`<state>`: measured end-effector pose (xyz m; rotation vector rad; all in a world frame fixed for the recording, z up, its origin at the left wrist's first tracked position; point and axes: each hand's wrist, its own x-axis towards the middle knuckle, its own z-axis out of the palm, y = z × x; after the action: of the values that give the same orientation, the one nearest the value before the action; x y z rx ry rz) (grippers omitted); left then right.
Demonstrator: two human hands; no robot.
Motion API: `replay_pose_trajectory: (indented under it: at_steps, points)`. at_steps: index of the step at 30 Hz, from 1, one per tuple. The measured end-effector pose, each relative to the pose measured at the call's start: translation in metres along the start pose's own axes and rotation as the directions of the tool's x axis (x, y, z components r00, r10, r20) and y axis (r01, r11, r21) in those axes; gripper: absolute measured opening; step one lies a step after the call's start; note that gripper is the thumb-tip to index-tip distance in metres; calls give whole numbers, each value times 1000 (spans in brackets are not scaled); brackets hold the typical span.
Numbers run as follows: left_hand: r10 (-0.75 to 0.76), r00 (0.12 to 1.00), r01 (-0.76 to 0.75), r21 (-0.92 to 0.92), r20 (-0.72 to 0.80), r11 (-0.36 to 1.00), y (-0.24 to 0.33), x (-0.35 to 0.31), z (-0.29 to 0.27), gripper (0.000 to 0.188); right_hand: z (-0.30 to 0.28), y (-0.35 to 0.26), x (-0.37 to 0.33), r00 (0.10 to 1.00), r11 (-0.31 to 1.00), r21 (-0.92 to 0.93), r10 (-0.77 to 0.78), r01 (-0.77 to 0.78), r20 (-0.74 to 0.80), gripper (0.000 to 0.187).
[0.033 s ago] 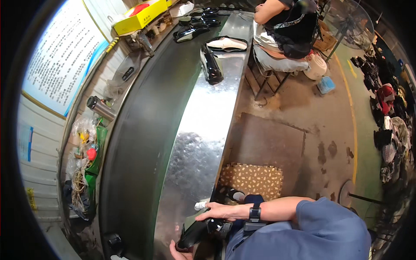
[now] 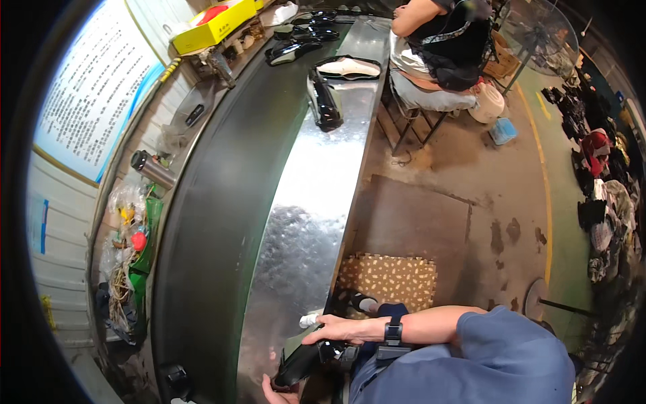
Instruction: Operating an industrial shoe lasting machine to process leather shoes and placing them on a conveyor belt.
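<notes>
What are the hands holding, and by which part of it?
Both hands hold one black shoe at the edge of the metal table: the right hand lies on its upper end, and the left hand supports its lower end.

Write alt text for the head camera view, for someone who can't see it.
Both hands, the right hand above and the left hand below, hold a glossy black shoe at the near end of a long shiny metal bench. More black shoes lie farther along, near a seated person.
</notes>
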<state>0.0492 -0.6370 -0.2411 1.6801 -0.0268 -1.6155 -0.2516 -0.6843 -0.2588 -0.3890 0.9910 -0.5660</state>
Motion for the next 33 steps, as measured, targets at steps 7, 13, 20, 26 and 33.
replay_pose_trajectory:
  at_steps: [7,13,20,26,33]
  points:
    - [48,995,-41,-84,88,996,16,-29,22,58,-13,-47,0,998,998,58,-18,15,61,58]
    - [68,970,-30,-163,233,986,26,-31,33,54,-13,-72,-3,993,994,-9,-106,105,-60,43]
    - [25,974,2,-119,223,993,19,-2,24,49,-17,-62,2,993,992,-60,-112,110,-36,66]
    - [4,970,5,-37,242,999,9,14,12,49,-17,-52,-15,985,994,-73,-89,79,-150,81]
    - [-6,981,21,-75,196,997,9,19,22,43,-30,-64,-16,990,990,-95,-111,103,-85,92]
